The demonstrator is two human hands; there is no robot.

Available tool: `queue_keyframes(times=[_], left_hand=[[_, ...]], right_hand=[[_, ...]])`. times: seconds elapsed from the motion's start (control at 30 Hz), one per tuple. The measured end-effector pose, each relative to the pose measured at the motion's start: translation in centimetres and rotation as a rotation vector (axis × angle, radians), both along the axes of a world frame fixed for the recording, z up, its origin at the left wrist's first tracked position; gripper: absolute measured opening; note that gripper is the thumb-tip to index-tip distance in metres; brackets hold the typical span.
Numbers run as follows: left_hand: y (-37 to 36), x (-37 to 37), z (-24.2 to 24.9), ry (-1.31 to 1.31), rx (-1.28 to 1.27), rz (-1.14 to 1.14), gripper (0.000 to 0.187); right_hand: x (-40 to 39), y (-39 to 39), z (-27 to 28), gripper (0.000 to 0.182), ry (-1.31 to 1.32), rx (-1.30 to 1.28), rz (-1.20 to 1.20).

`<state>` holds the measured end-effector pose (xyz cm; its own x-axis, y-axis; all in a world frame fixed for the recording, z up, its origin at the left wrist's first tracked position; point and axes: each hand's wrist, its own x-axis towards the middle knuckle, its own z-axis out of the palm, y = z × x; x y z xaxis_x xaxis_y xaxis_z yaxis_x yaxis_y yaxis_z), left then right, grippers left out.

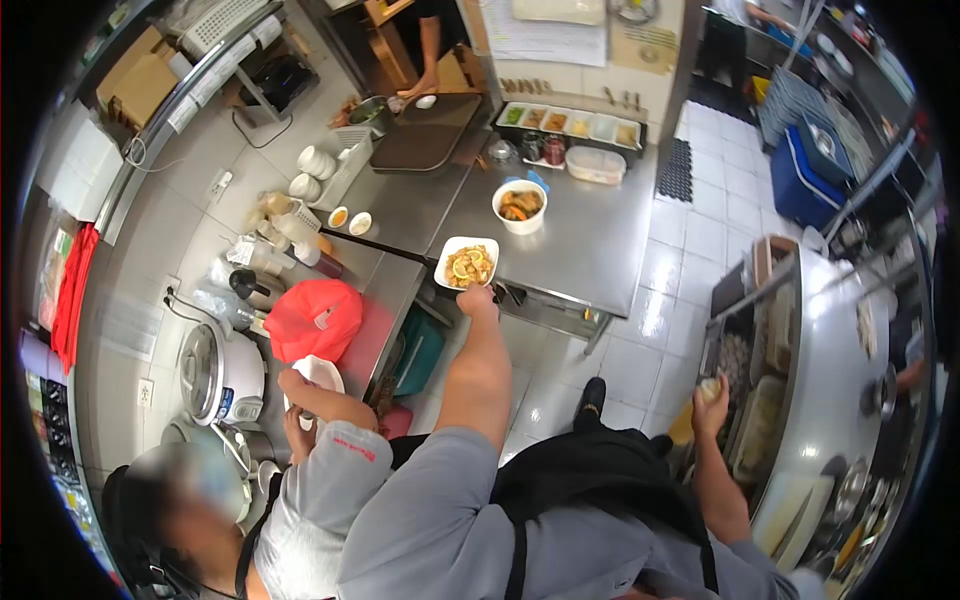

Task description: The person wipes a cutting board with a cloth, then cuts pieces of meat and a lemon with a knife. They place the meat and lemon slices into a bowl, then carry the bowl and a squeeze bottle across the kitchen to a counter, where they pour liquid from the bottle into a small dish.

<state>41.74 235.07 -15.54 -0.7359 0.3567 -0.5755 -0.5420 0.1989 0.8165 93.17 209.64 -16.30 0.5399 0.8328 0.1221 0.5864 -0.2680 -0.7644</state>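
My left hand (478,298) reaches forward and grips the near rim of a white square dish (441,271). Golden-brown food with lemon slices (468,265) fills the dish, which is at the near edge of the steel table (585,245). Just behind it stands a round white tub (522,226) of browned food pieces. Out to the right, my right hand (710,402) is closed around a small pale thing that I cannot make out, beside shelves of containers.
At my left a co-worker (335,470) holds a white bowl (322,374) near a red bag (315,318) and a rice cooker (218,372). A brown tray (425,135) and a topping rack (570,124) line the back. Another person's hand (420,86) is beyond the tray.
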Motion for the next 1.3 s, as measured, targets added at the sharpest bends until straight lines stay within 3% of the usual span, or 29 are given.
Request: queue_keyframes(times=[0.1, 0.13, 0.23, 0.27, 0.37, 0.5, 0.6, 0.67, 0.8, 0.83, 0.87, 0.93, 1.07, 1.17, 1.2, 1.3], left_hand=[[4.4, -2.0, -2.9, -0.033, 0.083, 0.122, 0.017], [5.2, -1.9, -1.5, -0.077, 0.091, 0.121, 0.016], [7.9, -3.6, -3.8, -0.065, 0.150, -0.016, 0.019], [8.0, -3.7, -3.9, -0.039, 0.097, -0.039, 0.029], [6.4, -4.1, -2.7, 0.072, 0.121, -0.116, 0.032], [4.2, -8.1, -3.9, 0.282, 0.066, 0.056, 0.032], [5.3, -15.2, -2.8, 0.558, -0.034, 0.136, 0.028], [8.2, -20.6, 0.4, 0.580, -0.010, 0.163, 0.025], [16.0, -32.4, 6.0, 0.986, -0.244, 0.114, 0.025], [17.6, -34.6, 8.7, 1.008, -0.230, 0.128, 0.025], [19.7, -38.2, 9.3, 1.048, -0.373, 0.086, 0.023], [23.2, -44.3, 11.4, 1.062, -0.332, 0.162, 0.022], [28.8, -56.3, 11.3, 1.033, -0.419, 0.191, 0.031], [31.8, -63.3, 8.5, 1.093, -0.509, 0.048, 0.045], [32.4, -64.2, 9.3, 0.992, -0.617, -0.112, 0.060], [34.3, -67.0, 9.0, 0.923, -0.752, -0.370, 0.063]], right_hand=[[2.0, 1.1, 1.1, 0.065, 0.113, -0.031, 0.029], [2.6, 1.9, 1.3, 0.064, 0.119, -0.018, 0.032], [5.6, 4.5, 0.9, 0.066, -0.015, -0.066, 0.161], [6.3, 5.5, 1.0, 0.066, -0.043, -0.075, 0.179], [6.9, 10.4, 1.5, 0.066, -0.059, -0.075, 0.222], [6.4, 16.7, 2.4, 0.066, -0.004, -0.020, 0.235], [4.6, 21.1, 3.6, 0.066, 0.015, 0.054, 0.247], [2.1, 23.3, 5.7, 0.067, 0.008, 0.061, 0.225], [-1.2, 26.5, 6.8, 0.066, -0.127, 0.091, 0.262], [-2.0, 26.8, 7.4, 0.065, -0.238, 0.053, 0.248], [-3.0, 26.9, 8.3, 0.064, -0.227, 0.046, 0.252], [-5.6, 27.9, 9.6, 0.064, -0.200, 0.044, 0.258], [-9.4, 29.9, 12.3, 0.070, -0.292, -0.120, 0.236], [-13.7, 31.6, 14.6, 0.072, -0.330, -0.203, 0.181], [-14.2, 32.2, 14.7, 0.072, -0.376, -0.188, 0.183], [-16.4, 33.5, 16.0, 0.072, -0.372, -0.177, 0.146]])
